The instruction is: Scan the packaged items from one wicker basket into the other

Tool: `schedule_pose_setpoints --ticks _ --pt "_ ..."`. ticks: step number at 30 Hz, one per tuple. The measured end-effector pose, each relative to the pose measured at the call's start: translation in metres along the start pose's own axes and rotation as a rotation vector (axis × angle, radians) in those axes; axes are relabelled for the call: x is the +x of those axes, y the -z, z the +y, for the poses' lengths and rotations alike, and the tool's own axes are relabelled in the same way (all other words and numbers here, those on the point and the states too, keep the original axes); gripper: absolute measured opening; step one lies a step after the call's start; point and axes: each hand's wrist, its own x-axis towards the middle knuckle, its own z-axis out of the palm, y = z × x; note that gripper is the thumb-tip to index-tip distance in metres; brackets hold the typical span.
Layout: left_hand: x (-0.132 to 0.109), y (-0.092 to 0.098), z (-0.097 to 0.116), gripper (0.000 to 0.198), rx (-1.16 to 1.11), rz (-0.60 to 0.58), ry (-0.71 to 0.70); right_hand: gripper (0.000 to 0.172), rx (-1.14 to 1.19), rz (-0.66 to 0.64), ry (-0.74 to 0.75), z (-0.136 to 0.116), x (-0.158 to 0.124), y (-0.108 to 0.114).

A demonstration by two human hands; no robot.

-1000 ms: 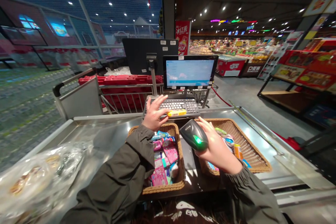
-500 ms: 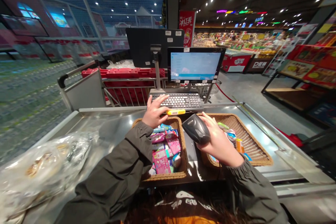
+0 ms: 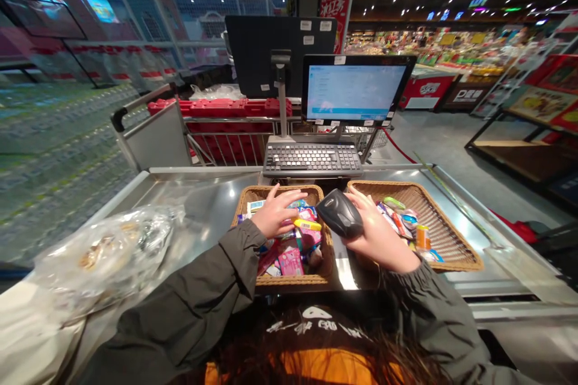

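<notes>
My right hand (image 3: 377, 234) grips a black handheld barcode scanner (image 3: 339, 212), held between two wicker baskets. My left hand (image 3: 274, 215) hovers low over the left basket (image 3: 289, 280), pinching a small yellow packet (image 3: 307, 224) between thumb and finger, the other fingers stretched out. That basket is full of pink and blue snack packets. The right basket (image 3: 451, 240) holds several small colourful items near my right hand. Beyond the baskets sit a grey keyboard (image 3: 311, 159) and a lit till screen (image 3: 354, 91).
A clear plastic bag of goods (image 3: 106, 249) lies on the steel counter (image 3: 198, 204) at the left. A second monitor's dark back (image 3: 262, 54) and a trolley with red crates (image 3: 221, 126) stand behind the counter. Shop shelves line the right.
My left hand has come back from the keyboard down over the left basket, bringing the yellow packet with it. The scanner's green light is no longer visible. My view has tilted downward.
</notes>
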Motion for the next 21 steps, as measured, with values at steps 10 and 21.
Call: schedule_pose_setpoints --ticks 10,21 --pt "-0.014 -0.039 0.022 0.008 -0.061 -0.177 -0.169 0.055 0.061 -0.04 0.074 0.001 -0.005 -0.005" --pt "0.02 -0.028 0.031 0.016 0.007 -0.204 -0.18 0.065 -0.02 0.024 -0.061 0.032 -0.031 0.019"
